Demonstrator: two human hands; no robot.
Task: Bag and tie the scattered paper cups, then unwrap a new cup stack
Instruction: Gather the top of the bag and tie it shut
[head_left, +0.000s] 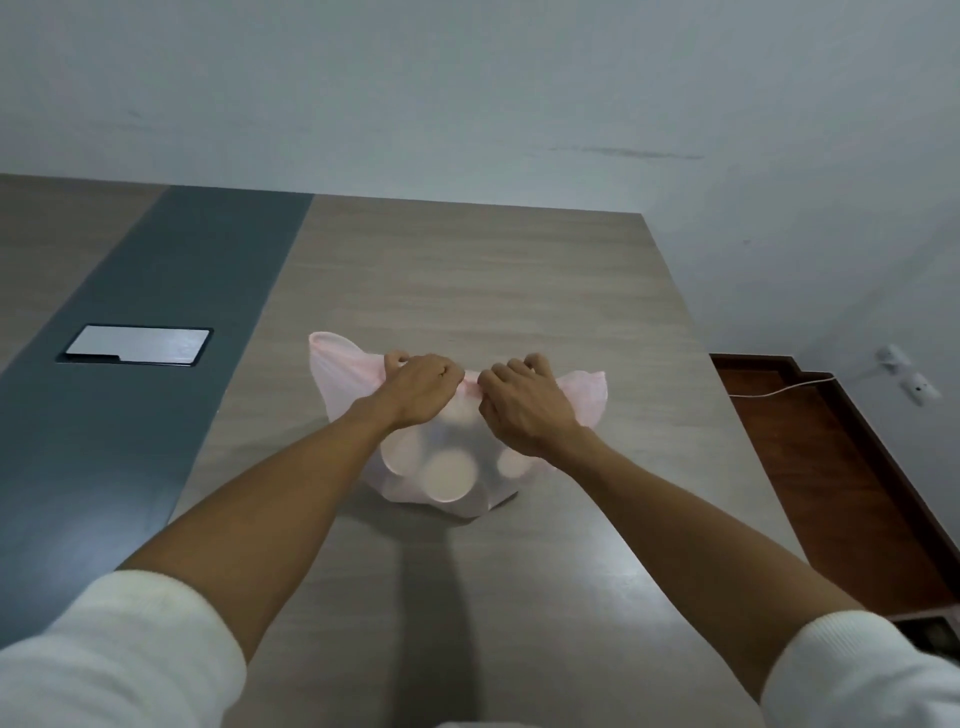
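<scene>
Both hands, left (423, 387) and right (522, 402), gripping bag (447, 467) handles, meeting above cups (449, 480); handle ears splayed sideways.

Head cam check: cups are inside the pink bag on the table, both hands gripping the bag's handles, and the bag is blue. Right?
Not quite: the bag is pale pink, not blue, as the head view shows. The rest stands: the cups show through it on the table, and the left hand and right hand both grip the handles.
</scene>
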